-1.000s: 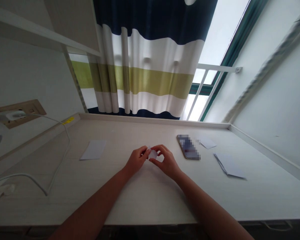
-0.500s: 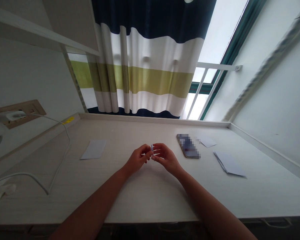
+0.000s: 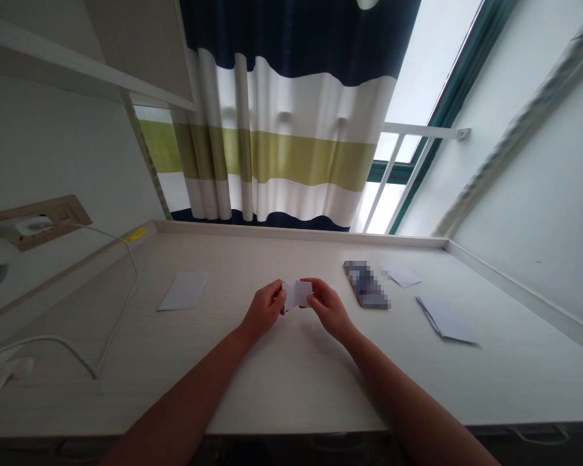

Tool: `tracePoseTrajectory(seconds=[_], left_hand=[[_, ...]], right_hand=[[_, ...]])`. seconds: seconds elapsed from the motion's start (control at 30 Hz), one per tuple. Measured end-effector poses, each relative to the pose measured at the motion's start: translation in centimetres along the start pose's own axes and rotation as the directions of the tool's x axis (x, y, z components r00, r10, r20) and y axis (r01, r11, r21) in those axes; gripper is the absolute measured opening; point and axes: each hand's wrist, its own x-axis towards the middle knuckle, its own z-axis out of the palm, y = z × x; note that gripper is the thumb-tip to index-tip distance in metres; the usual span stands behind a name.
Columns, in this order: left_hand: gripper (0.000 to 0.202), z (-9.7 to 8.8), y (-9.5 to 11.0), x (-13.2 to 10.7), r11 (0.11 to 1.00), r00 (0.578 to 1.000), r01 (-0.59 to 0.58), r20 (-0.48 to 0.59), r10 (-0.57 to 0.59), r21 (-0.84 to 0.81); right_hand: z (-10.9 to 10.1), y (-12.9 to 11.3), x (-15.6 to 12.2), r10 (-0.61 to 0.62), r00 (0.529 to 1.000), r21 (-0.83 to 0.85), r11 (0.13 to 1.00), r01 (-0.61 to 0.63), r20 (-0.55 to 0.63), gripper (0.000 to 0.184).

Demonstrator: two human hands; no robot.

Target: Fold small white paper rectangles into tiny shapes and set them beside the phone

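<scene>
Fingers (image 3: 276, 289) — left hand (image 3: 263, 312), right hand (image 3: 329, 312) — pinch a small white paper (image 3: 297, 293).

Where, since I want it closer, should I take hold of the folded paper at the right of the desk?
Pinch the folded paper at its left edge, where the layers stack and look thickest, coming from the left with your right hand. The rest lies flat and thin on the desk, so it seems to offer less to grip.
</scene>
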Motion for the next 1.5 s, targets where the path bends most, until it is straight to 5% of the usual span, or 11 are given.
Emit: tracePoseTrajectory(seconds=[0.17, 0.33, 0.67, 1.0, 1.27, 1.5], left_hand=[[0.02, 0.1, 0.6, 0.0, 0.991, 0.999, -0.029, -0.039, 0.034, 0.13], [0.013, 0.4, 0.9, -0.1, 0.999, 0.999, 0.024, -0.035, -0.022, 0.039], [0.019, 1.1, 0.2, 0.2, 0.994, 0.99, 0.091, -0.101, -0.097, -0.059], [0.016, 0.9, 0.3, 0.5, 0.993, 0.982, 0.096, -0.169, -0.084, 0.065], [0.017, 0.6, 0.5, 0.8, 0.973, 0.966, 0.194, -0.149, -0.212, -0.126], [0.019, 0.5, 0.4, 0.8, 0.93, 0.945, 0.246, -0.145, -0.292, -0.271]], right_hand=[[0.0, 0.6, 0.4, 0.031, 0.996, -0.102, 0.994, -0.04, -0.086, 0.026], [0.0, 0.6, 0.5, -0.009, 0.988, -0.182, 0.983, -0.02, -0.156, 0.02], [0.4, 0.4, 0.5, 0.037, 0.985, -0.115, 0.992, -0.057, -0.167, 0.023], [0.8, 0.4, 0.4, 0.041, 0.989, -0.165, 0.984, -0.064, -0.14, 0.02], [0.7, 0.4, 0.1, -0.04, 0.984, -0.196, 0.981, 0.005, -0.176, 0.014], [0.5, 0.2, -0.2, -0.194, 0.98, -0.424, 0.891, 0.162, -0.034, 0.017]])
